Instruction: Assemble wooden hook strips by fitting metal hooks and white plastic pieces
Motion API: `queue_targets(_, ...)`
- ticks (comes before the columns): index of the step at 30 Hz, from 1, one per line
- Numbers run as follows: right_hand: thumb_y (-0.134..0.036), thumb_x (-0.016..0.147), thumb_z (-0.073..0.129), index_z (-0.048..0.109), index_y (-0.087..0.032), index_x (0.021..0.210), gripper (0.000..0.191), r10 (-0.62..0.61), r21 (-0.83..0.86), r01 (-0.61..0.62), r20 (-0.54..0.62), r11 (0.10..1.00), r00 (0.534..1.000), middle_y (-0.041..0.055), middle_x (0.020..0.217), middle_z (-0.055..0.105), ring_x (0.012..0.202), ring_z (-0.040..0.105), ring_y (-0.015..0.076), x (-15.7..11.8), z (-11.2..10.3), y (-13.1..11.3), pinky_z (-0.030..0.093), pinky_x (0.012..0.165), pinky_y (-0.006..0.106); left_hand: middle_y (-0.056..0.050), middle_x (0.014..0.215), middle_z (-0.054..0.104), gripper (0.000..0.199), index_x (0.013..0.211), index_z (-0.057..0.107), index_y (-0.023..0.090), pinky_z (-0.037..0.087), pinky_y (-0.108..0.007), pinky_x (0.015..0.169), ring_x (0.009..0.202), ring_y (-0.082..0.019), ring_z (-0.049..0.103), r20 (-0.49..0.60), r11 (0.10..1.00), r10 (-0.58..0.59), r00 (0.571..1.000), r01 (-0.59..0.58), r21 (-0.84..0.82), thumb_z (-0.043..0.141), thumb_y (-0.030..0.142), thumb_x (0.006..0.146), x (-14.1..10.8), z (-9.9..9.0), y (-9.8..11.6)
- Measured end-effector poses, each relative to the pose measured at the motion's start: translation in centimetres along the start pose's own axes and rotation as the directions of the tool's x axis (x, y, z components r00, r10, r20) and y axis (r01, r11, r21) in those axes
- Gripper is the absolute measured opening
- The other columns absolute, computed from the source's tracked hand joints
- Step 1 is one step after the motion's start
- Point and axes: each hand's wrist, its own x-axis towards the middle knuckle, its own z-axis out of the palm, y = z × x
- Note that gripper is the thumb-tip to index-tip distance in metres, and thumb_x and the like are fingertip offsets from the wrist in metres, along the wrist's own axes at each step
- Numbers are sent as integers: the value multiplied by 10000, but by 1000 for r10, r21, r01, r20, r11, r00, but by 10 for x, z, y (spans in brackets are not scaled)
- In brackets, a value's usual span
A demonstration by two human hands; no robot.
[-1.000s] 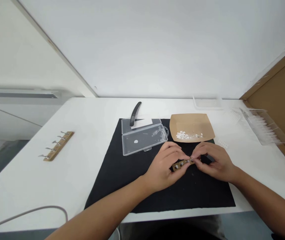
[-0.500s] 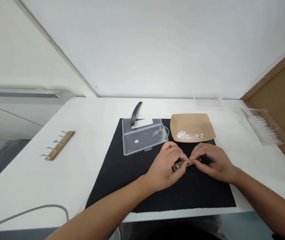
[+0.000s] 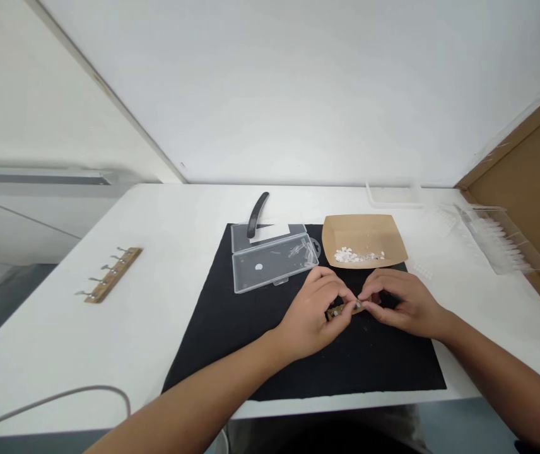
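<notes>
Over the black mat [image 3: 232, 340], my left hand [image 3: 315, 312] and my right hand [image 3: 402, 304] meet, thumbs and forefingers pinched close together. Beneath the fingertips lies a short wooden strip [image 3: 359, 309] with small grey-white round pieces along it; the fingers cover part of it. Whatever is pinched between the tips is too small and hidden to name. Behind my left hand is an open clear plastic case [image 3: 270, 277], holding clear slivers and a white round piece. A brown paper tray [image 3: 364, 230] with white chips [image 3: 348, 255] stands behind my right hand.
A curved black nail file [image 3: 257, 215] rests across the case's lid. To the left, another wooden strip [image 3: 113, 275] carries several metal stems. Clear nail tips [image 3: 499, 243] lie in plastic at the right, beside a brown board [image 3: 530, 183]. A cable [image 3: 62, 396] crosses the front left.
My right hand has shifted slightly left, and its fingers now cover the right end of the wooden strip. Both hands stay pinched together; the other things have not moved.
</notes>
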Motion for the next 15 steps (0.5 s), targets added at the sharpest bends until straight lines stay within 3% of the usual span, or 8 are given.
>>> queue_targets(9, -230, 1010, 669, 695, -250, 1029, 39, -2, -26, 2, 18, 1000, 1000, 4, 905, 714, 727, 630, 121, 1, 0, -2, 524, 660, 254, -31, 851, 705, 68, 995, 686, 200, 512, -383, 882, 848, -185, 608, -20, 999, 45, 999, -45, 1, 636, 216, 1038, 0, 3, -2)
queue_targets(15, -211, 995, 666, 675, -252, 1002, 42, -56, -136, 57, 14, 989, 998, -10, 844, 684, 716, 615, 137, 0, -2, -3, 484, 692, 293, -36, 900, 745, 73, 1072, 709, 193, 500, -375, 900, 900, -187, 615, -14, 997, 77, 997, -77, -26, 643, 217, 1053, 0, 3, -3)
